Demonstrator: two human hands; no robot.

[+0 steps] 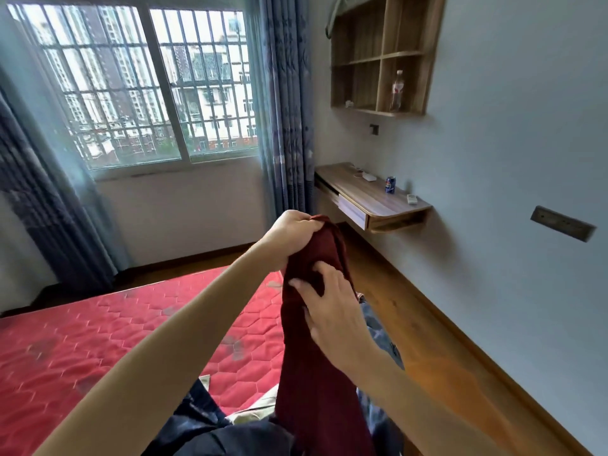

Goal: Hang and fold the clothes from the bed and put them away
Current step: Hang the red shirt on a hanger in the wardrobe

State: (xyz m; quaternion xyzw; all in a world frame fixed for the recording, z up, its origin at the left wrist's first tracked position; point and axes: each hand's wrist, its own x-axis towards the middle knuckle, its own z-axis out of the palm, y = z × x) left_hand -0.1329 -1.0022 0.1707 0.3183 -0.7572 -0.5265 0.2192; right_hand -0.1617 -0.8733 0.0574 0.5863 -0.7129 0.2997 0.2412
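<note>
Your left hand (296, 229) is curled tight around the top of the dark red garment (316, 357), bunching the cloth in your fist and holding it up in front of you. Your right hand (332, 312) sits lower on the same garment, with its fingers (317, 268) spread and only slightly bent. They are pressed flat against the cloth, not wrapped round it.

The wall shelf (381, 55) on the right is split into open compartments. A clear bottle (397, 90) stands upright in the lower right one, and a small pale object, too small to make out, lies in the lower left one. On the desk (365, 195) below, a blue can (390, 184) stands near the wall, with a white remote (412, 199) beside it and a flat white box (369, 176) further back.

The garment hangs in a long, narrow, gathered column from your left fist down past the bottom of the view. It hangs over the near right corner of the bed (98, 340), which has a red quilted cover. More clothes (204, 422), dark blue and beige, lie heaped on the bed below it.
</note>
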